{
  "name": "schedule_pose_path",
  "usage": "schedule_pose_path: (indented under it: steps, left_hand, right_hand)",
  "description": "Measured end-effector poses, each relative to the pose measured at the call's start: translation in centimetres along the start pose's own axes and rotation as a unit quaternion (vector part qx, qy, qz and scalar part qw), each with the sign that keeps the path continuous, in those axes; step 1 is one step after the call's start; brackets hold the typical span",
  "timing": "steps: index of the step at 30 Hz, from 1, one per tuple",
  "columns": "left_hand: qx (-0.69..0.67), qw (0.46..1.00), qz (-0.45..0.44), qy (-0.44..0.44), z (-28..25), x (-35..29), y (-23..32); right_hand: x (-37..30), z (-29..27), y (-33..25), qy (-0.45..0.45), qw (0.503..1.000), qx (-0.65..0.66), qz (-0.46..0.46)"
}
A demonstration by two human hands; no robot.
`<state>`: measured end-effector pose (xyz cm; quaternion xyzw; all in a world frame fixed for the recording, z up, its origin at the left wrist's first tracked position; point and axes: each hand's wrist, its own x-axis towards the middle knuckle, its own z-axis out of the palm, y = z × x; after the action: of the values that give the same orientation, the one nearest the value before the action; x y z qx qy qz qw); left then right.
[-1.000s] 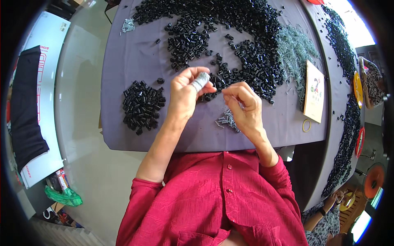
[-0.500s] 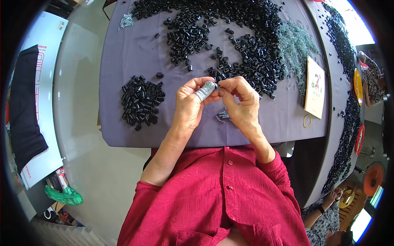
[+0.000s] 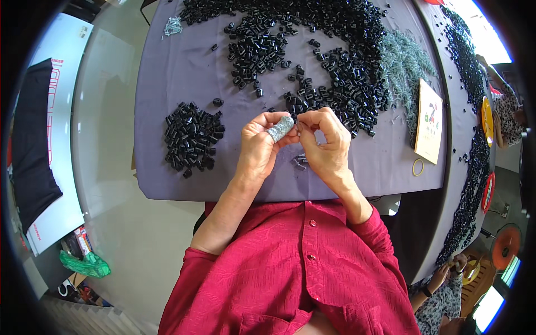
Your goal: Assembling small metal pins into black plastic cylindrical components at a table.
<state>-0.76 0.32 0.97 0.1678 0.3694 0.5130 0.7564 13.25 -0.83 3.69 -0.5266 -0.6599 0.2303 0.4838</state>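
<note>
My left hand (image 3: 258, 148) wears a grey knitted cover (image 3: 281, 129) on its thumb. Its thumb and fingers are pinched together around a small black plastic piece, mostly hidden behind the fingertips. Right against it, my right hand (image 3: 328, 146) is closed in a pinch, thumb to forefinger; what sits between those fingertips is too small to make out. Below and between the hands lies a small group of silver pins (image 3: 300, 162) on the grey-purple tablecloth (image 3: 223, 187). A heap of black plastic pieces (image 3: 192, 139) lies to the left of my left hand.
Beyond my hands spreads a large mass of black pieces (image 3: 357, 67), bordered by a pile of silver pins (image 3: 406, 58). A booklet (image 3: 429, 120) and a yellow ring (image 3: 418, 167) lie at right. Another person's hands (image 3: 446, 273) show at lower right, beside a second table.
Both hands stay together at nearly the same spot. My fingertips have closed in, so the black piece shows less than before. My right hand has shifted slightly left.
</note>
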Motion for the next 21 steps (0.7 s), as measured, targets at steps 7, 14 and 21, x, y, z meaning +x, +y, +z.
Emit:
schedule_pose_path:
  steps: [7,14,21]
  left_hand:
    - [0.062,0.997,0.039,-0.006,-1.3,-0.3,-0.4]
    - [0.085,0.996,0.019,-0.003,-2.0,0.1,0.0]
    - [0.028,0.999,0.025,0.015,-4.3,0.0,0.9]
  right_hand:
    - [0.2,-0.3,0.4,-0.078,0.997,-0.019,-0.014]
    - [0.7,0.4,0.7,-0.091,0.996,-0.002,0.003]
    - [2.8,-0.1,1.1,-0.140,0.989,-0.010,-0.052]
